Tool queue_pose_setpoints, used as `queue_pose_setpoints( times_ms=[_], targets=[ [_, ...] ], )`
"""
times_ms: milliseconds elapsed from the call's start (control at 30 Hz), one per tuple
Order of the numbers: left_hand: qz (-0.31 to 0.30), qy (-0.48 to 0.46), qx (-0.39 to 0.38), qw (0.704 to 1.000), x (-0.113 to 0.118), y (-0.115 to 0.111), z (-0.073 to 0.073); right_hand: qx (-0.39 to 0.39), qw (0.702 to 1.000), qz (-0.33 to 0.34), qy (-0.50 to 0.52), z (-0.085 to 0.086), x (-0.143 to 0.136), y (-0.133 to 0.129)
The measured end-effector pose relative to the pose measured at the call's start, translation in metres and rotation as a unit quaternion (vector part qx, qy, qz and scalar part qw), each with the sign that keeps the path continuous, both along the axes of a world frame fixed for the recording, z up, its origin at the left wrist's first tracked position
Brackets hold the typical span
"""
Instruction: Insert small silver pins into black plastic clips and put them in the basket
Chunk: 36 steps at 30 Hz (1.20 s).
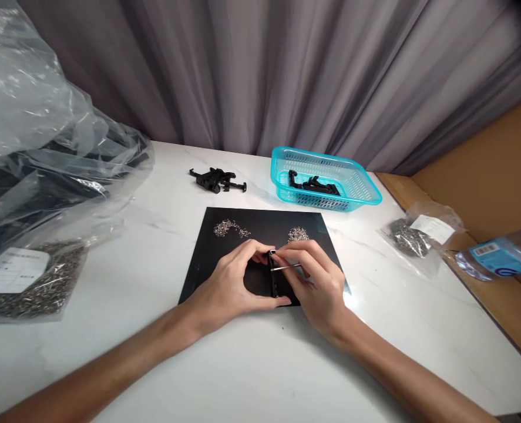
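Note:
My left hand (231,282) is closed around a slim black plastic part (274,282), thumb at its near end and fingers at its far end. The part stands lengthwise above a black mat (211,258). In my right hand (315,282) is a thin metal tool (289,267), its tip pointing left at the part; its exact kind is unclear. Fingertips of my right hand are close to the part's far end, where a small shiny spot shows. Small metal pieces lie in two piles on the mat, a left pile (225,227) and a right pile (298,234).
Behind the mat lie a heap of black plastic parts (217,180) and a blue basket (366,197) holding similar parts. At left is a clear bag of metal pieces (53,288) below large plastic bags (66,153). On the right are a smaller bag (412,238) and a bottle (502,255).

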State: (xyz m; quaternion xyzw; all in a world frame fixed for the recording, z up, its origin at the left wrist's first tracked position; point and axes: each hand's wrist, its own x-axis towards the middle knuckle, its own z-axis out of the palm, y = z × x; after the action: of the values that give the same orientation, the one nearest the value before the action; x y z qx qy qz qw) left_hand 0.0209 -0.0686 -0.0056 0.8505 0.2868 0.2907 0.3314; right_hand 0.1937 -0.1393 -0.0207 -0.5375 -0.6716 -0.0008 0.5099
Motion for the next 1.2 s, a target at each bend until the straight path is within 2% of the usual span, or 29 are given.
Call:
queue_pose_setpoints(
  times_ms=[167, 567, 833, 1033, 1200],
  targets=[
    [-0.005, -0.016, 0.014, 1.0, 0.001, 0.0, 0.0, 0.02, 1.0, -0.007, -0.016, -0.003, -0.004, -0.001],
    [0.0, -0.019, -0.002, 1.0, -0.003, 0.0, 0.0, 0.009, 0.997, 0.072, 0.036, -0.005, -0.003, -0.002],
    [-0.004, 0.006, -0.052, 0.999, -0.003, 0.001, 0.003, -0.064, 0.995, 0.061, 0.041, 0.013, 0.012, -0.008],
    [0.002, 0.0, -0.094, 0.996, -0.002, 0.003, 0.003, -0.143, 0.983, 0.06, 0.095, 0.024, 0.038, -0.007],
    [-0.017, 0.013, -0.114, 0.993, -0.003, 0.004, 0.004, -0.218, 0.976, 0.03, 0.006, 0.022, 0.055, -0.003]
  ],
)
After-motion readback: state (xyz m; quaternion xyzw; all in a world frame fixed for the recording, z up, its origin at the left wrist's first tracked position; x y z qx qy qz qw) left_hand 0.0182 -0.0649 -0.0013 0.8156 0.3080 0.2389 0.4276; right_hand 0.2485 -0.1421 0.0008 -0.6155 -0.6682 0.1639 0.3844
